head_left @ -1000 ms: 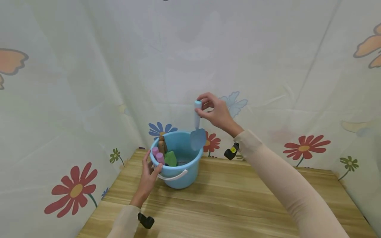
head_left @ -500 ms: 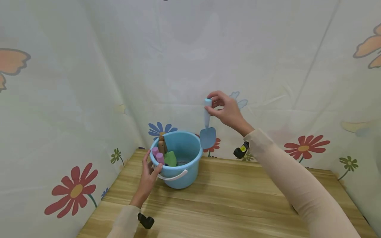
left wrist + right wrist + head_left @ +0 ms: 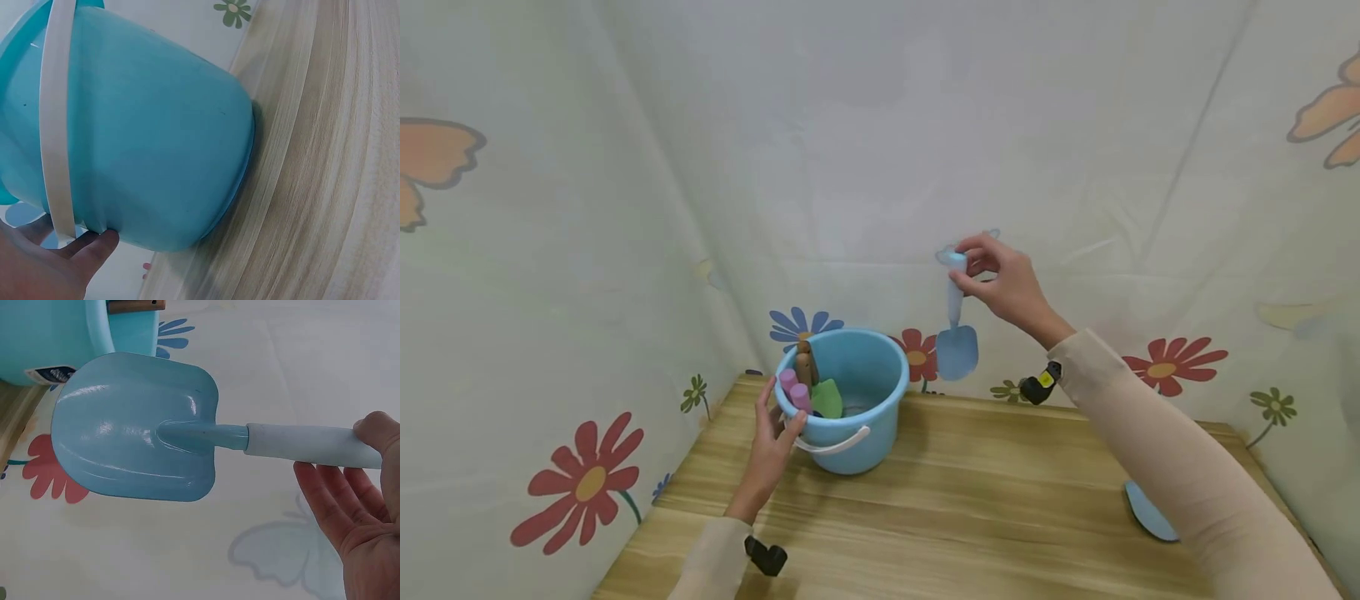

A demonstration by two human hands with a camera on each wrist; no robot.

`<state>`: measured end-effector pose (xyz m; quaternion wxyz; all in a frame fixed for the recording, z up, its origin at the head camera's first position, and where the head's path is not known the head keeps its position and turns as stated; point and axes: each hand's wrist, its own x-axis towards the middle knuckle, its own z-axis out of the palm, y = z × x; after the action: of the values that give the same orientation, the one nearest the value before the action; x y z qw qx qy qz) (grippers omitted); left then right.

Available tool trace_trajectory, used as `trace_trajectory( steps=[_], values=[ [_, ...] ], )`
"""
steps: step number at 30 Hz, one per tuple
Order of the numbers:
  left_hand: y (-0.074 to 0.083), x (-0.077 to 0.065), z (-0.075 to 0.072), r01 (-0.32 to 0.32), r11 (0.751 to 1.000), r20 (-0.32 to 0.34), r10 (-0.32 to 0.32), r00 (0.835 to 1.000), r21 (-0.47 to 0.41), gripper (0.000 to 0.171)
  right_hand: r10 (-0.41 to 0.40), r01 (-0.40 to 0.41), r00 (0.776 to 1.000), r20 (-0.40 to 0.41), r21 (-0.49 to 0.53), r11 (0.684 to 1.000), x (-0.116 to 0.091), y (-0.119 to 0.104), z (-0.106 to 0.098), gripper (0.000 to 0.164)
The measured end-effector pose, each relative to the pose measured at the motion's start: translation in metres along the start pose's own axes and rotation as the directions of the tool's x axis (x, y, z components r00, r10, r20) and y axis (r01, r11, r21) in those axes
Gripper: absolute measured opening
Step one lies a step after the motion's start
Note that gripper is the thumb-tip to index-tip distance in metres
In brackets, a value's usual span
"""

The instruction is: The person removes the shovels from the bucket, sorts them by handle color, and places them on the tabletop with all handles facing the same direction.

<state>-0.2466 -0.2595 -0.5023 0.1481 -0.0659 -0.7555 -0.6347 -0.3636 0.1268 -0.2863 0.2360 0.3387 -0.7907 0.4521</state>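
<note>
With the right hand [image 3: 1006, 279], holding a blue trowel [image 3: 957, 352] near the top of its pale grip [image 3: 306, 444], pinched between thumb and fingertips. Held upright, blade downward, in the air just right of the bucket [image 3: 857, 450], and apart from it in the head view. Seen from the right wrist, crossing in front of part of the bucket, with light shining on the blade.

With the left hand [image 3: 772, 450], touching the near left side of the bucket, thumb and fingers spread apart along the outer wall close to the rim.

Inside the bucket, grouped toward its left: two pink handles [image 3: 801, 397] near the rim, right beside the left hand; brown handles [image 3: 805, 367] just behind; a green blade [image 3: 828, 400] next to the pink, toward the bucket's middle. Too crowded to tell which parts join up.

Across the front of the bucket, hanging down: a white bail [image 3: 835, 446]. On the bucket's wall, seen from the right wrist: a dark label [image 3: 55, 374].

Beneath the bucket: a wood-grained desk [image 3: 985, 500]. Well right of the bucket, on the desk: a blue piece [image 3: 1147, 510], partly covered by the right sleeve [image 3: 1150, 442] and too hidden to identify. Behind the bucket: a pale backdrop [image 3: 880, 167], printed with flowers and butterflies.
</note>
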Motion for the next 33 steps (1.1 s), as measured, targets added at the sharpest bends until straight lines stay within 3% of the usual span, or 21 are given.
trace_trajectory(
  steps=[27, 33],
  values=[
    [0.000, -0.002, -0.004, 0.035, 0.999, 0.001, -0.035, 0.999, 0.011, 0.075, 0.171, -0.173, 0.985, -0.030, -0.103, 0.979, -0.068, 0.044, -0.049, 0.035],
    [-0.001, -0.002, -0.004, 0.026, 1.000, -0.006, -0.026, 1.000, 0.007, 0.075, 0.178, -0.179, 0.984, -0.024, -0.129, 0.975, -0.082, 0.055, -0.059, 0.035]
  ],
)
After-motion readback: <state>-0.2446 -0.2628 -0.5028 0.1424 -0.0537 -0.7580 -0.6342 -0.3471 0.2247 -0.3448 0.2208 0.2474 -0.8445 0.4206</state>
